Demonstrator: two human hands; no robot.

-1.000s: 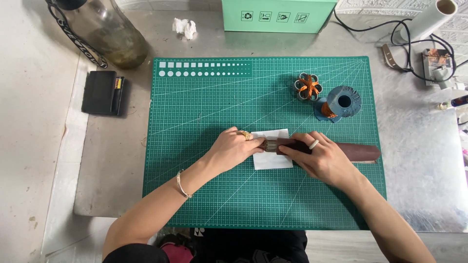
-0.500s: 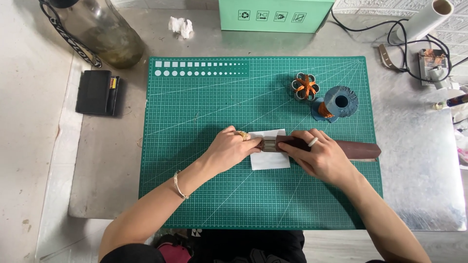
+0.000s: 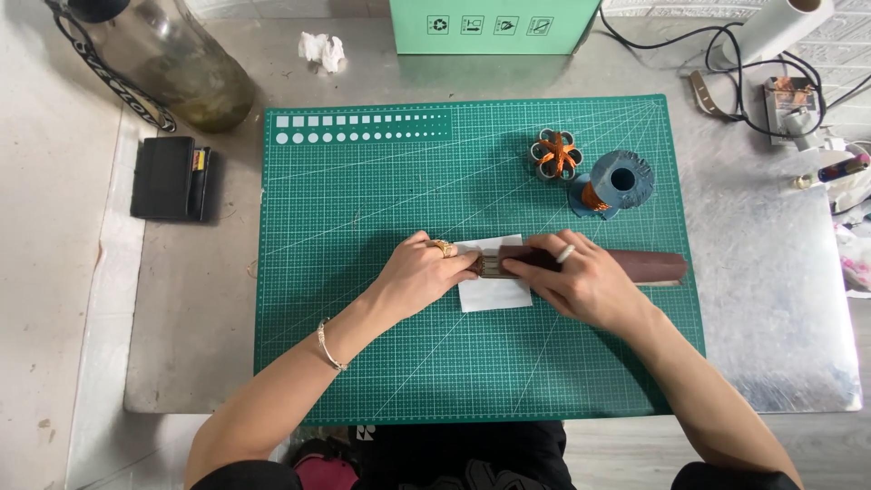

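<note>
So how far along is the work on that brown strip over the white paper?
Set out already: the white paper lies on the green cutting mat, with the brown strip laid across it. In hand: the left hand and right hand pinch the strip's end, which looks striped, between them. Left: the blue spool and the orange-wound part sit apart, untouched.

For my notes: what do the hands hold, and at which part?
Both hands press on the left end of a long brown strip lying over white paper.
</note>
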